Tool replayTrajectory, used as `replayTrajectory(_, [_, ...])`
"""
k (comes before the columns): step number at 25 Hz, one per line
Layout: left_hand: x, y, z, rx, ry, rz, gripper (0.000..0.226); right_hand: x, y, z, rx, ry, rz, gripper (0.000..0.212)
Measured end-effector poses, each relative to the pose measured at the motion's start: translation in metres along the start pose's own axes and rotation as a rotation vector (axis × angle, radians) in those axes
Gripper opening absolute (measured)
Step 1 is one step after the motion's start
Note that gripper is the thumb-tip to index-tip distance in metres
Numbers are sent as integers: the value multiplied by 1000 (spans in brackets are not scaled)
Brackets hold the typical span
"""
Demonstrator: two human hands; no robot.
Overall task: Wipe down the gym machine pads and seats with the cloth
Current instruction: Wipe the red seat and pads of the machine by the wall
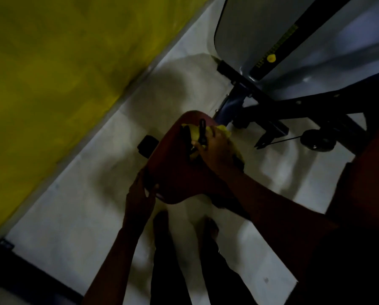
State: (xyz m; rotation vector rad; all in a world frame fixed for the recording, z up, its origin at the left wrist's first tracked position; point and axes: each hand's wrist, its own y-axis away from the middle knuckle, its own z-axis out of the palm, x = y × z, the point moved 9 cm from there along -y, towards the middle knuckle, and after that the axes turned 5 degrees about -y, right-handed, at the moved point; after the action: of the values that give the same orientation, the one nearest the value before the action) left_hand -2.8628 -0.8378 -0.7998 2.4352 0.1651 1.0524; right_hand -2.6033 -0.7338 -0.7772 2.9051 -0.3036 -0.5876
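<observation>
Steadying the red seat (173, 157) with the left hand (140, 194) gripping its edge, the right hand (217, 150), clutching the yellow cloth (222, 129), should press firmly

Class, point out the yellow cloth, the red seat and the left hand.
yellow cloth (222, 129): head view, its bright far edge.
red seat (173, 159): head view, middle of its top.
left hand (140, 199): head view, back of hand.

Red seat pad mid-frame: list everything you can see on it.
The red seat pad looks like smooth vinyl, rounded at its far end, above the pale floor. The left hand grips its near edge; the right hand holds the yellow cloth against its far end. A black part beside the cloth is too dim to identify.
</observation>
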Motion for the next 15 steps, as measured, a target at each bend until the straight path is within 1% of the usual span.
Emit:
replayTrajectory(1, [-7, -3, 0, 13, 42, -15, 69, 2, 10, 10, 52, -32, 28, 60])
replayTrajectory(3, [-18, -6, -2, 38, 87, -68, 72, -12, 34, 17, 146, 42, 79, 67])
replayTrajectory(4, [-25, -7, -3, 61, 100, -71, 72, -24, 47, 24, 166, 87, 49, 68])
replayTrajectory(5, [-29, -7, -3, 84, 118, -70, 72, -38, 57, 28, 170, 110, -25, 68])
replayTrajectory(7, [-34, -6, -1, 73, 163, -105, 73, -51, 61, 35, 111, 146, -200, 68])
replayTrajectory(9, [-41, -5, 3, 51, 179, -127, 71, -46, 46, 39, 44, 220, -349, 68])
replayTrajectory(10, [-44, -4, 3, 44, 167, -125, 70, -41, 34, 40, 2, 254, -387, 70])
replayTrajectory(11, [-47, -6, 3, 33, 150, -116, 69, -35, 18, 39, -38, 260, -375, 72])
replayTrajectory(12, [-48, -8, 2, 19, 125, -103, 68, -31, 4, 36, -44, 244, -323, 74])
replayTrajectory(15, [-51, -15, 3, -10, 96, -80, 69, -34, -9, 27, 67, 131, -111, 75])
